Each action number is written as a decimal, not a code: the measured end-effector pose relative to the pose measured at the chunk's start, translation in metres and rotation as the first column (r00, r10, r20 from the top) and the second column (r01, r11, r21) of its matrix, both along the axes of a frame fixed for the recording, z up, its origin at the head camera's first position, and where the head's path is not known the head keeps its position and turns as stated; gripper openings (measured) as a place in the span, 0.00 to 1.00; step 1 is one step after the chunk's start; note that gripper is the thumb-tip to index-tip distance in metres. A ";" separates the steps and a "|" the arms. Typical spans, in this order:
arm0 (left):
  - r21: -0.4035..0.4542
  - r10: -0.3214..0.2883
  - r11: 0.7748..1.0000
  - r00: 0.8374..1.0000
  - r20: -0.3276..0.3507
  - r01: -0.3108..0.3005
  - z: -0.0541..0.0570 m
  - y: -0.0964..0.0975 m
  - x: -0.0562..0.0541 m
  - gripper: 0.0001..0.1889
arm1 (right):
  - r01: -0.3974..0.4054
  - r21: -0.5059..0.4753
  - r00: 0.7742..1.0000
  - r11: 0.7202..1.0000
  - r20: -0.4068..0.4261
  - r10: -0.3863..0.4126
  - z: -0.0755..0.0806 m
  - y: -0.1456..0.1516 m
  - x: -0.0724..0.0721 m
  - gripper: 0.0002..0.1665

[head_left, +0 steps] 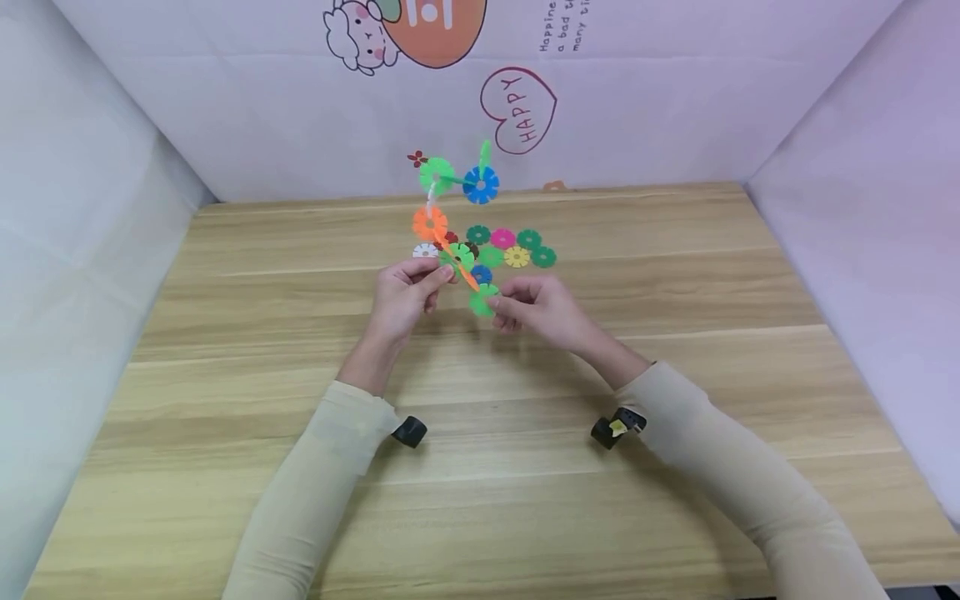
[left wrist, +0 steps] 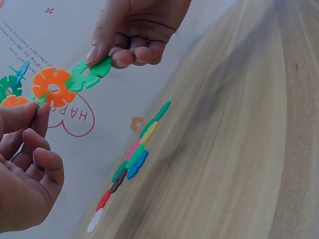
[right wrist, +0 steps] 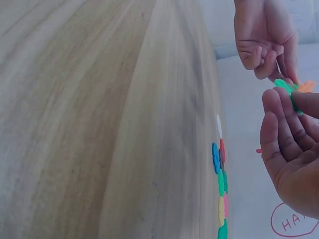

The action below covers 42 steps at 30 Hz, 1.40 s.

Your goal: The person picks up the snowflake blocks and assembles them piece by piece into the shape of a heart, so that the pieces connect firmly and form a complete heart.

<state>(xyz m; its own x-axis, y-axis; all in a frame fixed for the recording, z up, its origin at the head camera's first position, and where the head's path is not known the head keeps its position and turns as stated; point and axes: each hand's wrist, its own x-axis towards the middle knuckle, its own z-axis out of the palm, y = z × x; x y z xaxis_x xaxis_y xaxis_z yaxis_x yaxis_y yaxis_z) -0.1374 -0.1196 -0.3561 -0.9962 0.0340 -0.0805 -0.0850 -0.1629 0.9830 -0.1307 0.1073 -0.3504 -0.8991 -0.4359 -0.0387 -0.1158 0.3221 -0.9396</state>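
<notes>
A chain of notched plastic snowflake discs hangs in the air between the hands. My left hand (head_left: 400,298) pinches a light green disc (head_left: 458,258) in the chain between thumb and index finger. At the chain's near end, my right hand (head_left: 542,308) pinches another light green disc (head_left: 482,300), which meets an orange disc (left wrist: 53,87) edge to edge. Farther along the chain come an orange disc (head_left: 430,223), a white one seen edge-on, a light green disc (head_left: 437,176) and a blue disc (head_left: 481,185), with one more green disc standing up from the blue.
Loose discs lie on the wooden table (head_left: 480,500) beyond the hands, among them a pink disc (head_left: 502,239), a yellow disc (head_left: 517,257), a white disc (head_left: 425,251) and several green ones. A printed white cloth (head_left: 637,108) rises behind the table.
</notes>
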 end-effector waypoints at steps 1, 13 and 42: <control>-0.012 0.002 1.000 1.000 0.004 -0.002 0.000 0.000 0.000 0.04 | 0.005 0.002 1.000 1.000 0.000 -0.005 0.000 -0.001 -0.001 0.09; -0.104 0.026 0.994 0.999 0.048 -0.021 -0.002 0.000 0.001 0.11 | 0.009 -0.071 0.997 0.997 0.077 -0.004 -0.008 -0.008 -0.001 0.08; -0.204 -0.184 0.960 0.981 0.063 0.193 -0.001 0.001 0.002 0.14 | 0.090 -0.220 0.996 0.971 0.029 -0.086 -0.005 -0.014 -0.021 0.14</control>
